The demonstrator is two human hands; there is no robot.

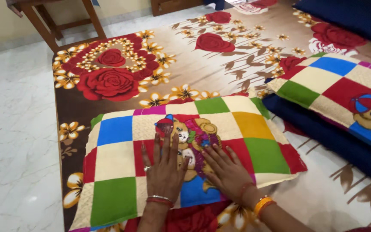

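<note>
A pillow (121, 167) in a cover of bright checked squares with a teddy-bear picture lies flat on the bed in front of me. My left hand (165, 169), with a ring and bangles, rests flat on its middle, fingers spread. Beside it my right hand (226, 172), wearing orange bangles, lies flat on the pillow too, fingers apart. Neither hand grips anything.
The bed sheet (202, 73) is brown with big red roses. A second checked pillow (336, 92) lies on a dark blue pillow (331, 137) at the right. White marble floor (18, 129) is to the left, and a wooden stool (56, 17) stands behind it.
</note>
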